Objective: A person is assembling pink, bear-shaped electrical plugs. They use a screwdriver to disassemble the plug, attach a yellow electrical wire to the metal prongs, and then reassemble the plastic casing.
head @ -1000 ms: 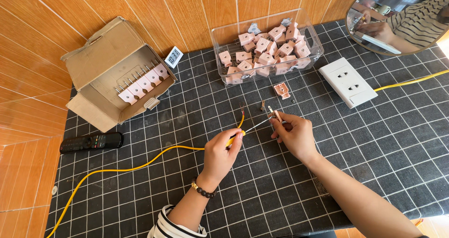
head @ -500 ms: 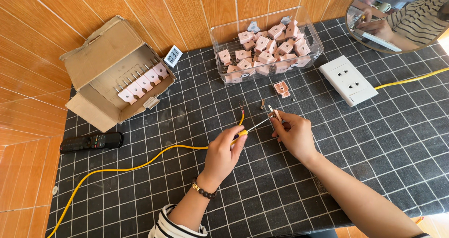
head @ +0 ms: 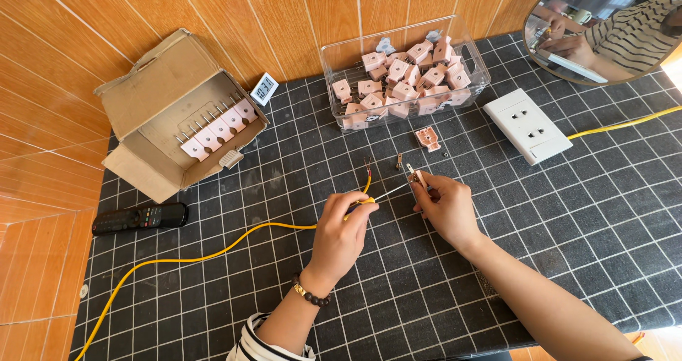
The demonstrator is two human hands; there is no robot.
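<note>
The left hand [head: 341, 234] is pinched on the yellow cable [head: 213, 251] near its stripped end, whose bare wires stick up just beyond the fingertips. The right hand [head: 446, 208] is clamped on a small plug part [head: 417, 179] just beside them. The step looks like wiring the plug; next, those wires must meet its terminals, calling for fine alignment above the tabletop [head: 582, 212].

An open brown cardboard box [head: 167, 112] lies left; beside it, a small white digital display [head: 264, 88] leans against the wall.

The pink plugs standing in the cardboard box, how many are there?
5 pink plugs show, in one slanted row inside the open cardboard box at upper left; the flap may hide more.
</note>
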